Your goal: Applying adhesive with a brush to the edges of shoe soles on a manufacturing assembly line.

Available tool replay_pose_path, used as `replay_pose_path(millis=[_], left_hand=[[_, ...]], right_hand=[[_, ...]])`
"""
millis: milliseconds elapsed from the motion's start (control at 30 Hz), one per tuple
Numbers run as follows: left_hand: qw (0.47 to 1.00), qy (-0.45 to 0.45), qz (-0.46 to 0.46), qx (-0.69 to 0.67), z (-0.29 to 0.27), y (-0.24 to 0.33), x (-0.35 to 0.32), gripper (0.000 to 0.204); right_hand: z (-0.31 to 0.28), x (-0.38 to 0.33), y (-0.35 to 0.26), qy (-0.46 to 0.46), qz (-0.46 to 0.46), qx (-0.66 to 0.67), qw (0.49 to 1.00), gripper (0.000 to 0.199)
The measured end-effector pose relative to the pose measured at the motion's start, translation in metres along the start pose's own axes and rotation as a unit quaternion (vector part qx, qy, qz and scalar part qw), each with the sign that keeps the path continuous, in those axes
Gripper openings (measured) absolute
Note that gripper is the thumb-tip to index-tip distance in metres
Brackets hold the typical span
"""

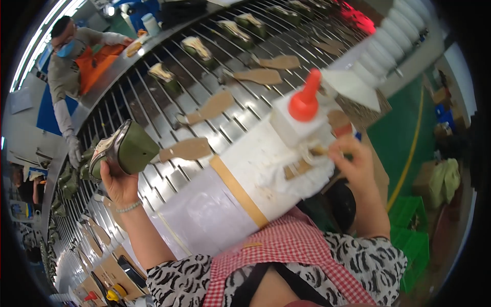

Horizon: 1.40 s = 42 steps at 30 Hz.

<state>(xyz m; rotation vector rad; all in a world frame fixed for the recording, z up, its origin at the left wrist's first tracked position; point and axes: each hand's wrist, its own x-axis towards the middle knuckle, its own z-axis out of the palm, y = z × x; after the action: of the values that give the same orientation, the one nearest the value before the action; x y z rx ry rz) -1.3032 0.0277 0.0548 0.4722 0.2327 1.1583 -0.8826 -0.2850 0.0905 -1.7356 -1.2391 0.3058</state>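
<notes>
My left hand (121,185) is wrapped round a dark green shoe last (137,149) that has a strappy shoe upper on it, raised over the left side of the rack. My right hand (357,162) is closed in a pinch above a crumpled white cloth (312,180). A small brownish thing shows at its fingertips, too blurred to name. Close to that hand, a white bottle (292,125) with a red nozzle cap stands on the white-covered board (245,166). A tan strip (238,190) crosses the board.
Tan insoles (212,106) and more lasts with uppers (197,48) lie on the metal slatted rack (169,107). A white flexible duct (388,46) hangs at the upper right. Green crates (411,240) stand lower right. Across the rack sits a co-worker (76,61) in an orange apron.
</notes>
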Motion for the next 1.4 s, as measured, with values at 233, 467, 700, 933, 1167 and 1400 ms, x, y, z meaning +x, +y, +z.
replay_pose_path(millis=[233, 467, 700, 933, 1167, 1400], left_hand=[[0.935, 0.121, -0.009, 0.333, 0.046, -0.093, -0.109, 0.053], [0.867, 0.094, 0.000, 0.489, 0.058, -0.153, -0.173, 0.060], [0.785, 0.080, 0.063, 0.611, 0.037, -0.184, -0.193, 0.061], [0.604, -0.108, 0.146, 0.776, 0.033, -0.169, -0.189, 0.085], [0.663, -0.154, 0.119, 0.723, 0.050, -0.167, -0.202, 0.081], [0.784, -0.078, 0.060, 0.613, 0.057, -0.180, -0.219, 0.100]], right_hand=[[-0.008, 0.007, 0.024, -0.036, 0.119, -0.138, 0.983, 0.016], [0.006, -0.002, 0.049, -0.102, 0.059, -0.202, 0.972, 0.014], [0.008, -0.007, 0.046, -0.084, 0.063, -0.172, 0.979, 0.013], [0.001, -0.022, 0.085, -0.054, 0.150, 0.079, 0.984, 0.014], [0.005, -0.037, 0.101, 0.046, 0.384, 0.465, 0.796, 0.021], [0.018, -0.037, 0.115, 0.118, 0.474, 0.459, 0.742, 0.021]])
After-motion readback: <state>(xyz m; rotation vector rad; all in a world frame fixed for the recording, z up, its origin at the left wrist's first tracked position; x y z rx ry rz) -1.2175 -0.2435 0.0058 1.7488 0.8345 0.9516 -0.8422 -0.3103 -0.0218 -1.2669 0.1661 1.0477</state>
